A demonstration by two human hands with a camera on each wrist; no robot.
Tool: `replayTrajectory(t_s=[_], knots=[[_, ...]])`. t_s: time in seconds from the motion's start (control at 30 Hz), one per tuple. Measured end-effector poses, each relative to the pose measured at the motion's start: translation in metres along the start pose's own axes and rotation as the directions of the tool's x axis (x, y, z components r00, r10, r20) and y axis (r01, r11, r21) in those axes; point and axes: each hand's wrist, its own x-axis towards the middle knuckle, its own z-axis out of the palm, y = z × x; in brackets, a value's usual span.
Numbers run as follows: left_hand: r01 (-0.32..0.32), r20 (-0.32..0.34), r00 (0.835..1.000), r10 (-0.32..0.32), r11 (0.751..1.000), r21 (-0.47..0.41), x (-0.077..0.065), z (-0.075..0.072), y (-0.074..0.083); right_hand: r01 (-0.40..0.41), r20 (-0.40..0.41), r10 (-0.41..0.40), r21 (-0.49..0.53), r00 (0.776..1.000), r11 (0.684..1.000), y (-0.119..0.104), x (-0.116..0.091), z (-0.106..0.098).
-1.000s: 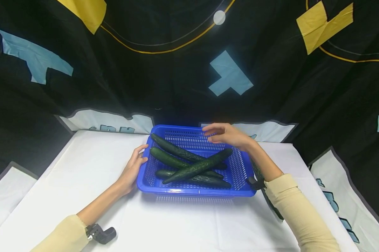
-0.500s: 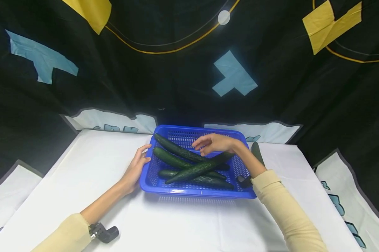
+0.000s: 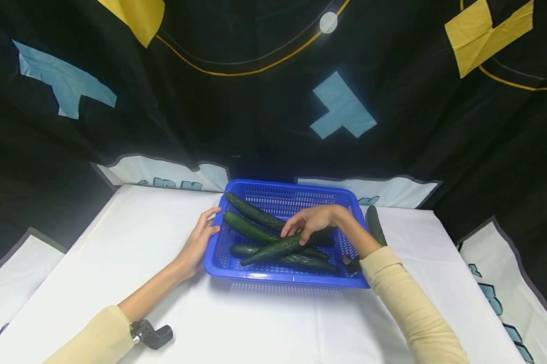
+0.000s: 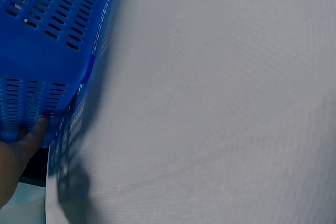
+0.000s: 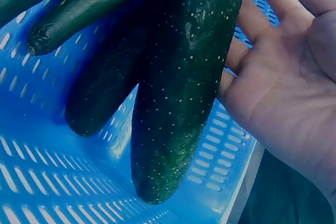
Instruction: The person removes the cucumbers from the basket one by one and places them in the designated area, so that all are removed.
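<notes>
A blue perforated plastic basket (image 3: 264, 276) holds several dark green cucumbers. One cucumber (image 3: 269, 251) lies slantwise over the others. My right hand (image 3: 313, 220) is over the basket and grips this top cucumber, thumb on the near side and fingers on the far side. In the right wrist view the palm (image 5: 289, 77) is beside the speckled cucumber (image 5: 178, 93), which hides the fingertips. My left hand (image 3: 195, 243) rests against the basket's left end, fingertips at the rim. A digit (image 4: 34, 135) touches the slotted outer wall in the left wrist view.
Another cucumber (image 3: 374, 225) lies on the white tablecloth (image 3: 264, 328) just right of the basket, partly behind the right forearm. A black curtain (image 3: 255, 121) with blue and yellow patches hangs behind the table. Black wrist devices (image 3: 151, 334) are on both wrists.
My right hand has come down and left from above the basket's far right side onto the top cucumber, closing its fingers about it. The left hand stays at the basket's left end.
</notes>
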Motion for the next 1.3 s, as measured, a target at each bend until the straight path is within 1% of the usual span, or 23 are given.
replayTrajectory(t_s=[0.1,0.4,0.57,0.73,0.93,1.0,1.1,1.2,1.3], knots=[[0.0,-0.003,1.0,0.0,1.0,0.0,0.0,0.0,0.0,0.0,0.02,0.001,-0.04,1.0,0.999,-0.001,0.0,0.0],[-0.003,-0.005,1.0,0.003,1.0,-0.001,0.0,0.0,-0.001,0.033,0.012,-0.033,-0.014,0.999,0.999,-0.001,-0.002,0.002],[-0.003,-0.011,1.0,0.003,1.0,0.002,0.0,0.0,-0.001,0.075,0.011,-0.075,-0.004,0.997,0.997,-0.001,-0.004,0.003],[-0.001,-0.011,1.0,0.001,1.0,0.0,0.0,0.0,-0.001,0.114,-0.014,-0.114,0.0,0.993,0.993,-0.002,-0.004,0.003],[0.0,-0.007,1.0,0.0,1.0,-0.015,0.001,0.001,-0.001,0.16,-0.081,-0.164,-0.049,0.983,0.986,-0.005,-0.008,0.0],[0.002,-0.009,1.0,-0.002,1.0,-0.015,0.001,0.001,-0.001,0.182,-0.112,-0.188,-0.063,0.976,0.981,-0.006,-0.011,-0.002],[0.009,-0.011,1.0,-0.009,1.0,-0.013,0.001,0.001,0.0,0.224,-0.161,-0.234,-0.078,0.959,0.972,-0.01,-0.017,-0.004],[0.014,-0.013,1.0,-0.014,1.0,-0.01,0.0,0.001,0.0,0.285,-0.199,-0.301,-0.105,0.933,0.953,-0.015,-0.024,-0.008],[0.011,-0.018,1.0,-0.011,1.0,-0.005,0.0,0.001,0.001,0.316,-0.236,-0.337,-0.122,0.911,0.941,-0.02,-0.032,-0.012]])
